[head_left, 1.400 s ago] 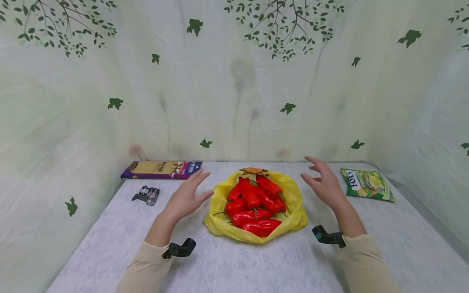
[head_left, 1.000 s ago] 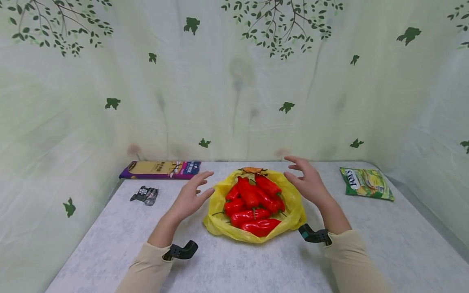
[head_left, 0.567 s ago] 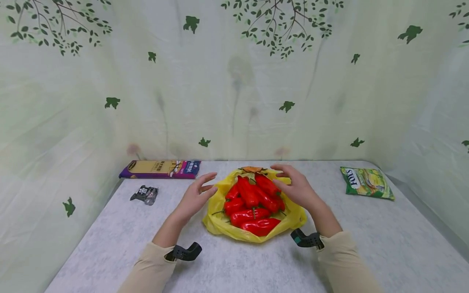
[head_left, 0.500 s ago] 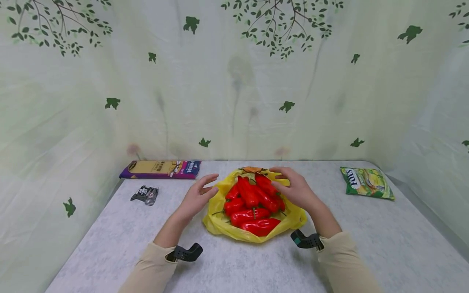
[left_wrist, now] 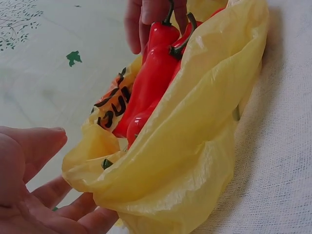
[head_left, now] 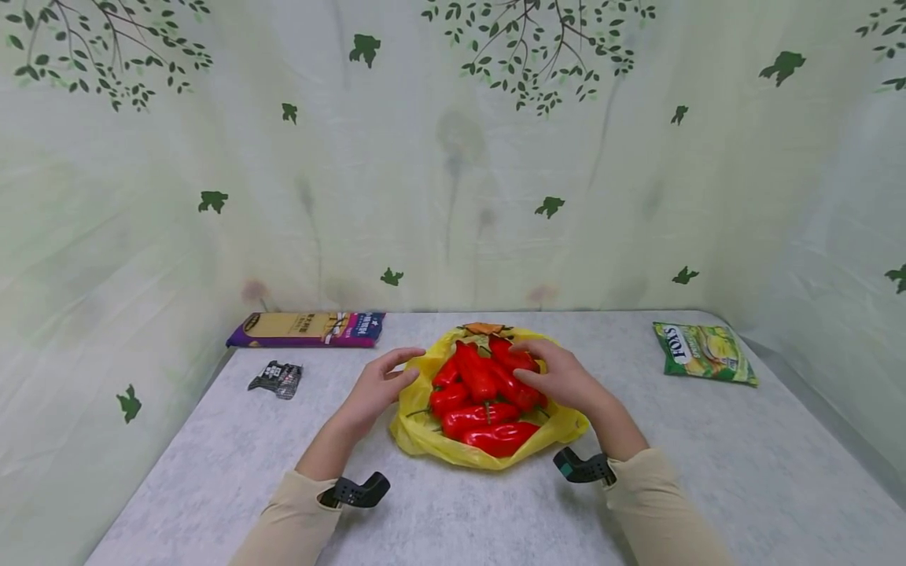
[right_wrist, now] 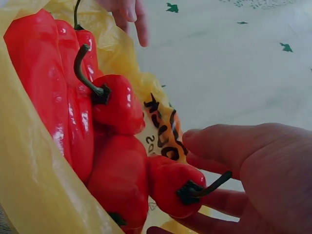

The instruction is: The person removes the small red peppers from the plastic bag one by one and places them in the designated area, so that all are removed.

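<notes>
Right hand point(head_left: 559, 381): moved in over the red peppers point(head_left: 476, 373); my fingers stood parted, contact unclear.
Left hand point(head_left: 377, 387): edged closer to the yellow bag point(head_left: 562, 424); fingers loosely spread, pinched nothing.

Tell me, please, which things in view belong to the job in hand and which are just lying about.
Likely the job:
yellow plastic bag
red peppers inside it
left hand
right hand

Likely just lying about:
purple-and-tan packet
small black packet
green FOX'S packet
</notes>
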`<state>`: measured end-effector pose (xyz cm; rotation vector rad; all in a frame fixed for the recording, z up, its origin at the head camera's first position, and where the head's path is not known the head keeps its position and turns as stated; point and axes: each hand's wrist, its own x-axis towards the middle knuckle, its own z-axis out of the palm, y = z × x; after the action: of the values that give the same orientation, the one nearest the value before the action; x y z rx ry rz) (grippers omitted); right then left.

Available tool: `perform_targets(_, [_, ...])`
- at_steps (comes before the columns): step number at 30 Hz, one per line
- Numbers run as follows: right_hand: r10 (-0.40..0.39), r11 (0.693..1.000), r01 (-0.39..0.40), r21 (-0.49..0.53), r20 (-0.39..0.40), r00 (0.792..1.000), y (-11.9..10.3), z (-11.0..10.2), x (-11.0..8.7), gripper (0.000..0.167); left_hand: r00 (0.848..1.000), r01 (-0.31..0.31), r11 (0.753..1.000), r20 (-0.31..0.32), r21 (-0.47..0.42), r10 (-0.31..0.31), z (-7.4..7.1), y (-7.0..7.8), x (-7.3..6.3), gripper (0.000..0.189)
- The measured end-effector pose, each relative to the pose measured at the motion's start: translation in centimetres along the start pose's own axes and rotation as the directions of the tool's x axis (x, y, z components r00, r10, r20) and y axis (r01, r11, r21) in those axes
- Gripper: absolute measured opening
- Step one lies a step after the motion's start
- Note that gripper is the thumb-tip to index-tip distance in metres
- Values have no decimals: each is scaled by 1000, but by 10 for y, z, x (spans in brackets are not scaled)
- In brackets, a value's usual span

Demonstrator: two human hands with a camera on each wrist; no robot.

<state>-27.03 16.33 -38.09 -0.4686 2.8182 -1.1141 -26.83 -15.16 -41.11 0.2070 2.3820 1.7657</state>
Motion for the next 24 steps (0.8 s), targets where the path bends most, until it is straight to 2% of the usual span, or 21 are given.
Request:
perform_targets(15, [-59, 995, 57, -85, -26, 998, 4, 5, 3, 36, 998, 41, 999, -43, -13, -41, 2, -2, 3, 40])
perform_targets(19, [-49, 995, 46, -85, -36, 998, 4, 5, 2, 35, 999, 26, 999, -46, -25, -27, 2, -3, 3, 39])
perform_targets(24, [-31, 997, 29, -72, -34, 999, 3, 3, 0, 34, 997, 36, 998, -72, -55, -40, 3, -4, 3, 39])
